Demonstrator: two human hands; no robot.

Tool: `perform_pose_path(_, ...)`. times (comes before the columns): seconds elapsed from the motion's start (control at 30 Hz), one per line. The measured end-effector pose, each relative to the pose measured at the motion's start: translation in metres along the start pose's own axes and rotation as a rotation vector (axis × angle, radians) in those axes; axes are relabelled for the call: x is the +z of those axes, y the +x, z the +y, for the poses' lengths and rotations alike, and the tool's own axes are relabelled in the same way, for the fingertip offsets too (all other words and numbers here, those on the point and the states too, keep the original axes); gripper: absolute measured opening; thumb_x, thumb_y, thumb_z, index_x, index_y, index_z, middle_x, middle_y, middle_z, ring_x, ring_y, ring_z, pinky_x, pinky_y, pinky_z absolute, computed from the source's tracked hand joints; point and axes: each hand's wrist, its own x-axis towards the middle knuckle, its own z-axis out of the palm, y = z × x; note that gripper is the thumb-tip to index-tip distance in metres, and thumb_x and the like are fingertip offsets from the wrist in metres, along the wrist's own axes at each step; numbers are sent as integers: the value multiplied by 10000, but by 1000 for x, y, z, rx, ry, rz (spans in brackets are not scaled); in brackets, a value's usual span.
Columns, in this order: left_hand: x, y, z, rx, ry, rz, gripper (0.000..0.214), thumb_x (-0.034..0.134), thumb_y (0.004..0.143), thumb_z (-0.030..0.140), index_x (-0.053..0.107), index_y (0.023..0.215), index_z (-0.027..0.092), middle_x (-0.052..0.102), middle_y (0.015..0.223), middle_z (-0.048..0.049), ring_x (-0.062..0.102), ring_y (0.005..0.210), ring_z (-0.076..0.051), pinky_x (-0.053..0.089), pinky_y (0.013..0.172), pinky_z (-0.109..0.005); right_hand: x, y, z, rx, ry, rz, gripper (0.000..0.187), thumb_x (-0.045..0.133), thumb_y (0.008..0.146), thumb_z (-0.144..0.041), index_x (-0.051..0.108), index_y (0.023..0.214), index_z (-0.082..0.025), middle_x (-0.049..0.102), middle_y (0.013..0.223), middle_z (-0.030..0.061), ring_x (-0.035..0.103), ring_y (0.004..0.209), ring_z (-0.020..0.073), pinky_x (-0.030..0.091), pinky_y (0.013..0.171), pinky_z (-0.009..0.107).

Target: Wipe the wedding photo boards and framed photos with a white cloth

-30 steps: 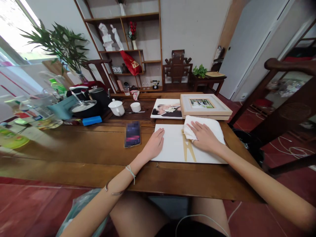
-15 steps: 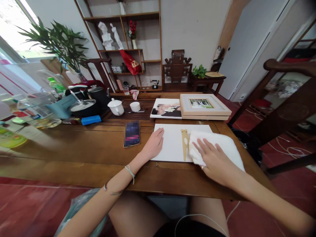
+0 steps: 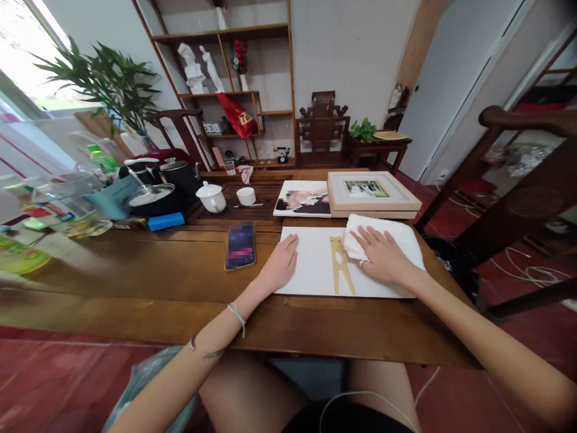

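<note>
A white board or panel (image 3: 311, 264) lies flat on the wooden table in front of me. My left hand (image 3: 282, 262) rests open and flat on its left edge. On the board's right part is a folded white towel (image 3: 396, 231), and my right hand (image 3: 381, 252) presses flat on it with fingers spread. Between the hands, a tan cat-shaped figure with two long legs (image 3: 338, 264) shows on the board; I cannot tell whether it is printed or a loose piece. The towel hides the board's upper right corner.
Behind the board lie a photo panel (image 3: 303, 198) and a light wooden picture frame (image 3: 374, 192). A phone (image 3: 240, 245) lies to the left. Farther left stand a lidded white cup (image 3: 211, 197), a small white cup (image 3: 246, 196), a blue block (image 3: 166, 221) and a dark kettle (image 3: 175, 174).
My right hand has slid the towel away from me and slightly left over the board. The cat figure's second leg and the board's lower right part are now uncovered. My left hand stays put.
</note>
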Motion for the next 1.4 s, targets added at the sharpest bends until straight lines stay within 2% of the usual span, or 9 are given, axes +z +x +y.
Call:
perform_pose_path(0.13, 0, 0, 0, 4, 16, -3, 470, 286, 955, 214, 432, 1368, 43, 398, 1474, -183, 319, 1401, -252, 262, 1173, -439, 6, 22, 7, 33, -10, 21, 695, 427, 825, -264, 269, 1489, -135, 263, 1552, 145, 240, 1411, 350, 233, 1103, 578)
perform_pose_path(0.27, 1, 0, -2, 8, 16, 2, 470, 284, 956, 219, 432, 1368, 47, 403, 1471, -180, 328, 1396, -256, 271, 1168, -446, 7, 18, 3, 45, -47, 39, 692, 428, 822, -248, 277, 1487, -128, 273, 1547, 148, 246, 1407, 352, 232, 1098, 583)
perform_pose_path(0.4, 4, 0, -4, 19, -6, 43, 452, 305, 951, 213, 445, 1364, 95, 431, 1457, -158, 341, 1391, -246, 287, 1160, -453, 2, -10, -13, 21, -80, 23, 719, 455, 785, -222, 298, 1479, -119, 301, 1534, 156, 267, 1394, 371, 273, 1074, 588)
perform_pose_path(0.63, 5, 0, -4, 19, -16, 39, 453, 298, 953, 213, 446, 1361, 84, 419, 1461, -174, 332, 1395, -259, 292, 1152, -473, -3, -88, -49, -28, -117, 85, 773, 505, 701, -189, 353, 1455, -118, 388, 1484, 181, 330, 1351, 408, 336, 1024, 609)
perform_pose_path(0.73, 5, 0, -4, 11, -19, 27, 457, 296, 952, 212, 442, 1362, 75, 407, 1466, -183, 323, 1399, -267, 291, 1148, -492, -3, -98, -52, -39, -110, 86, 796, 520, 682, -194, 350, 1458, -131, 386, 1488, 170, 325, 1357, 404, 331, 1033, 601)
perform_pose_path(0.83, 6, 0, -5, 10, -17, 18, 455, 300, 950, 206, 436, 1367, 85, 403, 1471, -174, 316, 1403, -262, 288, 1150, -489, -2, -83, -44, -42, -93, 58, 800, 513, 691, -193, 328, 1467, -134, 357, 1506, 163, 301, 1373, 393, 305, 1054, 598)
perform_pose_path(1.2, 4, 0, -5, 19, -23, 31, 453, 307, 954, 221, 438, 1373, 106, 419, 1466, -158, 332, 1396, -251, 291, 1153, -473, 3, 30, 4, 29, -24, -39, 709, 408, 831, -281, 236, 1497, -107, 242, 1556, 163, 218, 1412, 371, 221, 1098, 587)
perform_pose_path(1.3, 2, 0, -4, 21, -17, 32, 453, 309, 952, 219, 443, 1367, 99, 424, 1462, -159, 332, 1396, -247, 286, 1159, -459, 4, 40, 8, 26, -14, -33, 687, 395, 846, -297, 255, 1489, -102, 262, 1548, 166, 234, 1407, 371, 228, 1095, 585)
perform_pose_path(1.4, 1, 0, -2, 15, -5, 18, 458, 300, 953, 219, 440, 1366, 81, 418, 1465, -167, 330, 1397, -249, 281, 1162, -451, 4, 32, 4, 8, -28, -8, 701, 409, 826, -273, 257, 1487, -96, 276, 1542, 172, 238, 1404, 374, 231, 1091, 591)
